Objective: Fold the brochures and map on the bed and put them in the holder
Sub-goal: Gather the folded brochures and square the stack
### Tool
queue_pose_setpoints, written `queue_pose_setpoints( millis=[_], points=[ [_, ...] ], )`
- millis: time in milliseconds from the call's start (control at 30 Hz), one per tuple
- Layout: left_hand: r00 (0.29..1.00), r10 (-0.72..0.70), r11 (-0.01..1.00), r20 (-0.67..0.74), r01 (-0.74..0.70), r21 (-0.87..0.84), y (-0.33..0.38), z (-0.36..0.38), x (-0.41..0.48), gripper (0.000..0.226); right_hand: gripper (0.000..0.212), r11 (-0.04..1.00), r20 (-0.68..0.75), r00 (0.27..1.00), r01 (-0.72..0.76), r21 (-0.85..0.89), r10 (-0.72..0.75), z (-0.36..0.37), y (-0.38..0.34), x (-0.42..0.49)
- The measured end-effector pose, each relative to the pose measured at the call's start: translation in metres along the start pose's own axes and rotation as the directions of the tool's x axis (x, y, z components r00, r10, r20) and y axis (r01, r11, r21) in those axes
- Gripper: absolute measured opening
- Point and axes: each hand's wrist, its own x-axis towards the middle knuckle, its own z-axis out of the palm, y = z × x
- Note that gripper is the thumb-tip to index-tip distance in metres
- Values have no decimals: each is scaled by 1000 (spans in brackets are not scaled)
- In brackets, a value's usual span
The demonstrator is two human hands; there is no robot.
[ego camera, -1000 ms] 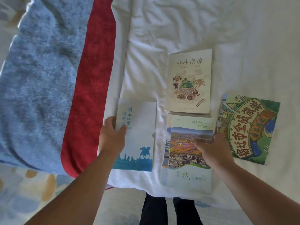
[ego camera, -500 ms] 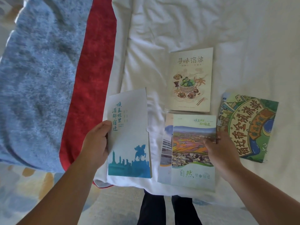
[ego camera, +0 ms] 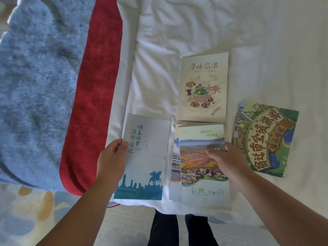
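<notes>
The left grip (ego camera: 111, 160) pinches the left edge of the blue-and-white brochure (ego camera: 149, 157), thumb on its cover, so the sheet spreads to the right of the fingers near the front edge of the bed (ego camera: 195, 23). The right grip (ego camera: 229, 162) clasps the right edge of the landscape brochure (ego camera: 195, 174), which lies to its left. The illustrated map (ego camera: 266, 139) is just beside it on the right, and the food brochure (ego camera: 204, 86) lies beyond.

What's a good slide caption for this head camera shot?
Left hand grips the skyline brochure, right hand pinches the landscape brochure; the food brochure and illustrated map lie on the white bed.
</notes>
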Motion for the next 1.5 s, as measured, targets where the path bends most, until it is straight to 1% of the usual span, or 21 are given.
queue_pose_setpoints(
  millis=[67, 100, 167, 233, 367, 467, 567, 667, 733, 800, 933, 1100, 1300, 1500],
  points=[
    [1000, -9, 1000, 6, 9, -3, -1, 2, -3, 25, 19, 997, 44, 996, 77, -31, -75, -3, 2, -4],
    [1000, -16, 1000, 9, 16, -9, 0, 3, -4, 24, 13, 993, 63, 992, 110, -46, -107, -4, 4, -5],
    [999, -27, 999, 18, 27, -16, 1, 6, -8, 24, 14, 989, 91, 986, 141, -35, -137, -3, 6, -5],
    [999, -34, 999, 25, 34, -30, 2, 9, -12, 25, 14, 989, 88, 985, 146, -6, -145, 2, 6, -4],
    [998, -54, 997, 27, 56, -56, 4, 12, -15, 23, 10, 989, 4, 991, 136, 51, -137, 12, 2, -4],
    [996, -80, 995, 31, 82, -64, 4, 10, -14, 22, 5, 984, -51, 984, 166, -62, -169, 10, 2, -5],
    [993, -115, 986, 19, 117, -123, 5, 7, -12, 23, 2, 958, -132, 961, 218, -186, -244, -2, 6, -5],
    [990, -138, 972, 30, 141, -187, 7, 7, -11, 24, 10, 942, -197, 936, 245, -229, -292, -15, 8, -7],
    [984, -174, 954, 40, 178, -241, 8, 9, -11, 26, 13, 937, -222, 922, 270, -222, -318, -23, 6, -9],
    [973, -221, 923, 63, 230, -308, 9, 10, -11, 25, 16, 945, -190, 932, 279, -169, -309, -32, 1, -12],
    [956, -270, 877, 113, 293, -382, 13, 11, -10, 30, 18, 958, -2, 962, 274, -85, -275, -44, -11, -21],
    [931, -317, 806, 184, 366, -465, 16, 13, -7, 22, 12, 954, 161, 952, 279, -110, -260, -44, -18, -26],
    [919, -307, 764, 247, 393, -511, 19, 13, -8, 23, 12, 956, 201, 948, 272, -110, -246, -43, -16, -26],
    [907, -302, 705, 293, 420, -572, 20, 14, -9, 26, 12, 973, 198, 955, 228, -22, -219, -45, -12, -25]
  ],
)
